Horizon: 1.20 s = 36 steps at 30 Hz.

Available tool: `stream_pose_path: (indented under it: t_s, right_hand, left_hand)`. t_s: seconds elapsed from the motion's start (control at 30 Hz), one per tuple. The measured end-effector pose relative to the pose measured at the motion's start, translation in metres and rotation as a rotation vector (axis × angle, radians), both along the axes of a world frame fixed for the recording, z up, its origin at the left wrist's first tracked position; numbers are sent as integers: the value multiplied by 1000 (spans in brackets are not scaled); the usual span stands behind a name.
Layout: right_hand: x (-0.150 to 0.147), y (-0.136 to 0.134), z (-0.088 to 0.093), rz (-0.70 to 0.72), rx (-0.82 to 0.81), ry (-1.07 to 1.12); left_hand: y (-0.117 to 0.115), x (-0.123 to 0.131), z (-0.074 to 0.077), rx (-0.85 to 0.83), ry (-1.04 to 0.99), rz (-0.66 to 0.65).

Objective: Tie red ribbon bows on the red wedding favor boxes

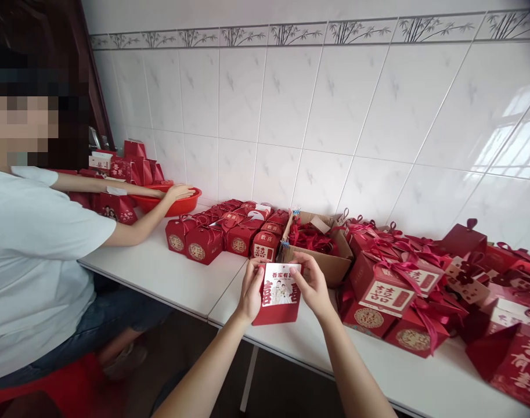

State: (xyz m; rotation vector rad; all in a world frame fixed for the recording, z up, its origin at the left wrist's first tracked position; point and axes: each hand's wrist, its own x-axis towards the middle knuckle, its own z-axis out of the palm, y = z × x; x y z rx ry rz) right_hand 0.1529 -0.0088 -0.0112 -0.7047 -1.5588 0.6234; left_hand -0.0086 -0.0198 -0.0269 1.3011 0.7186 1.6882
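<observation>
Between my two hands, over the front edge of the table, is a red gift box (277, 312) with a white printed card (281, 287) against its face. The card shows red characters and a small picture of figures. My left hand (251, 290) grips the left side, its thumb near the upper corner. From the right, my right hand (312, 284) pinches the upper right of the card and box, with its index finger raised behind. The back of the box is hidden. Just beyond my hands stands a cardboard carton (341, 255) holding dark red ribbons (310, 237).
Rows of closed red boxes (206, 244) stand left of the carton. Stacked, ribbon-tied boxes (384, 278) crowd the right side of the white table (190, 284). At left, a seated person (38, 249) reaches into a red basin (151, 203). A tiled wall (286, 104) rises behind.
</observation>
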Motion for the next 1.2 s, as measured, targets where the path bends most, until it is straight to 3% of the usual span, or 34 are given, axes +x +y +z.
stream_pose_path:
  t_s: [0.23,0.5,1.2]
  right_hand:
    - [-13,9,-1,80,-151,151]
    - [-18,8,-7,66,-102,175]
    - [-20,7,-9,1,-115,180]
  left_hand:
    - [1,-1,3,24,-43,70]
    - [-1,-3,17,136,362,202]
    - [-1,-4,13,83,434,237]
